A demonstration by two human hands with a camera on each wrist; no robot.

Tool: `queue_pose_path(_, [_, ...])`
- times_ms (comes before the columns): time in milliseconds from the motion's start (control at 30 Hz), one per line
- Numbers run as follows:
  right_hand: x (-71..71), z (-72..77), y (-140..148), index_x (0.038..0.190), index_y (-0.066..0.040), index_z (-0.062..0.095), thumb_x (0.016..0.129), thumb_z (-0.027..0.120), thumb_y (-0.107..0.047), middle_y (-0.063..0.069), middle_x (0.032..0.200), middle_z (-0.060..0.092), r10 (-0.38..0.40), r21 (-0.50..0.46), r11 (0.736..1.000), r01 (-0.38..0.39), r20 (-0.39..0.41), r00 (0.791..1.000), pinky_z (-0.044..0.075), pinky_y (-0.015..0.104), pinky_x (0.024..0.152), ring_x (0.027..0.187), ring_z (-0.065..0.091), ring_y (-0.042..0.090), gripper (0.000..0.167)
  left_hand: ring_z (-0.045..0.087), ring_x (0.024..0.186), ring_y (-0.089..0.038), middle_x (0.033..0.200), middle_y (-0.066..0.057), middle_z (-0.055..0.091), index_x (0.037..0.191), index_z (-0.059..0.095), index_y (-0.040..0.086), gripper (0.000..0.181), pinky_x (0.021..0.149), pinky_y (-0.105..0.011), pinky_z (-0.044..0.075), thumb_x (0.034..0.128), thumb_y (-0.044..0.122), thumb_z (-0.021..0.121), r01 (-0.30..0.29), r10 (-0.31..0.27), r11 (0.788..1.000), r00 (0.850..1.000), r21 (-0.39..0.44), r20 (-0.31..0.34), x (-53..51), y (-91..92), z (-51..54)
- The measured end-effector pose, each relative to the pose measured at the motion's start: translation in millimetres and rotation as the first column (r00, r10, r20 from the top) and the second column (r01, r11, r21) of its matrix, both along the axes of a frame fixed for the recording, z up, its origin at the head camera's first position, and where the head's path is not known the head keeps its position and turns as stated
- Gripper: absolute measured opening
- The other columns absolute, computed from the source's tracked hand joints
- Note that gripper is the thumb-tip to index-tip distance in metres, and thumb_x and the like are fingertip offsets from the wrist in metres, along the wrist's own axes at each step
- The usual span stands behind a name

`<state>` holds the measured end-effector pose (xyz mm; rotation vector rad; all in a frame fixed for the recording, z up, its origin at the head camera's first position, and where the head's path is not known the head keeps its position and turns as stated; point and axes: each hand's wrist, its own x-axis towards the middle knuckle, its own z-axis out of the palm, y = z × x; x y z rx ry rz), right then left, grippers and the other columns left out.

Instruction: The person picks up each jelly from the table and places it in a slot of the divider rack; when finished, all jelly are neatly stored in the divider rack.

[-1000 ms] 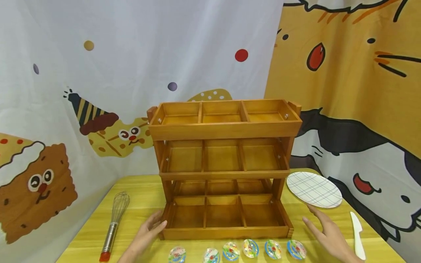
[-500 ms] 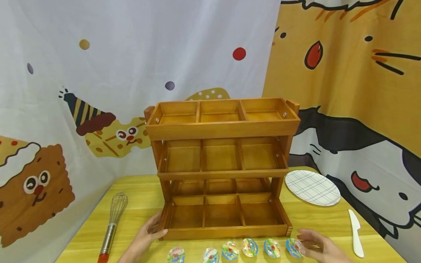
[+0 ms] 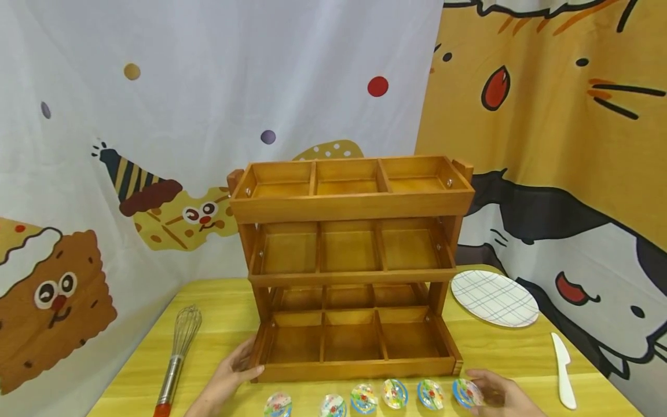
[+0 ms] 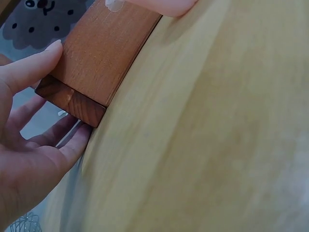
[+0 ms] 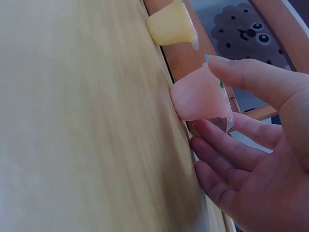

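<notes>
A three-tier wooden rack (image 3: 354, 208) with divided trays stands upright in the middle. My left hand (image 3: 225, 376) grips its lower left front corner; in the left wrist view that hand (image 4: 34, 164) has the thumb on top of the wooden end (image 4: 72, 99) and fingers beneath and behind. Several lidded jelly cups (image 3: 395, 394) stand in a row before the rack. My right hand (image 3: 502, 397) holds the rightmost cup (image 3: 467, 393) between thumb and fingers. Seen from the right wrist, this cup (image 5: 198, 94) is pink and upright on the table, a yellow one (image 5: 171, 24) beyond it.
On the table's left lies a whisk (image 3: 177, 353) with a red handle end. At the right are a white checked plate (image 3: 494, 298) and a white plastic knife (image 3: 564, 370). A patterned curtain (image 3: 208, 75) hangs behind the table.
My right hand has moved left and toward me from beside the plate to the rightmost cup, its fingers closing round it. My left hand has stayed at the rack's corner.
</notes>
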<state>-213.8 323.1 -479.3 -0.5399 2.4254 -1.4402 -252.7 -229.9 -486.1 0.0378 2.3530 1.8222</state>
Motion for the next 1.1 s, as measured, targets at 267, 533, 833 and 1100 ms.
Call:
queue_pose_path(267, [1.3, -5.0, -0.7, 0.119, 0.022, 0.034, 0.084, 0.059, -0.012, -0.001, 0.097, 0.062, 0.027, 0.005, 1.000, -0.027, -0.021, 0.999, 0.046, 0.015, 0.066, 0.080, 0.054, -0.007, 0.054, 0.025, 0.125, -0.050, 0.142, -0.026, 0.023, 0.141, 0.019, 0.011, 0.076, 0.089, -0.058, 0.038, 0.0820, 0.032, 0.061, -0.001, 0.001, 1.000, 1.000, 0.003, 0.020, 0.9, -1.2, -2.3])
queue_pose_path(533, [-2.5, -9.8, 1.0, 0.118, 0.017, 0.040, 0.084, 0.056, -0.005, -0.018, 0.094, 0.060, 0.080, -0.044, 0.995, -0.085, -0.098, 0.992, 0.046, 0.015, 0.065, 0.082, 0.054, -0.007, 0.043, 0.028, 0.125, -0.048, 0.142, -0.026, 0.025, 0.142, 0.018, 0.011, 0.075, 0.087, -0.053, 0.041, 0.0832, 0.031, 0.060, 0.005, -0.005, 1.000, 1.000, 0.019, 0.020, 0.9, -0.1, -1.0])
queue_pose_path(833, [-0.5, -7.3, -0.3, 0.121, 0.018, 0.038, 0.086, 0.056, -0.012, -0.014, 0.096, 0.062, 0.018, -0.005, 1.000, -0.018, -0.018, 1.000, 0.046, 0.015, 0.067, 0.082, 0.056, -0.006, 0.049, 0.025, 0.126, -0.048, 0.142, -0.026, 0.023, 0.141, 0.019, 0.010, 0.075, 0.091, -0.057, 0.037, 0.0830, 0.032, 0.060, -0.006, 0.006, 1.000, 1.000, 0.009, 0.018, 3.1, 1.7, 0.4])
queue_pose_path(1100, [3.5, -6.4, -7.5, 0.119, 0.016, 0.042, 0.081, 0.062, -0.017, -0.002, 0.094, 0.064, -0.073, 0.035, 0.997, 0.073, -0.016, 0.997, 0.047, 0.017, 0.064, 0.077, 0.056, -0.005, 0.054, 0.026, 0.126, -0.048, 0.143, -0.024, 0.023, 0.142, 0.019, 0.014, 0.075, 0.089, -0.057, 0.038, 0.0823, 0.034, 0.061, -0.022, 0.022, 1.000, 0.999, -0.001, 0.030, 2.8, 0.5, -2.5])
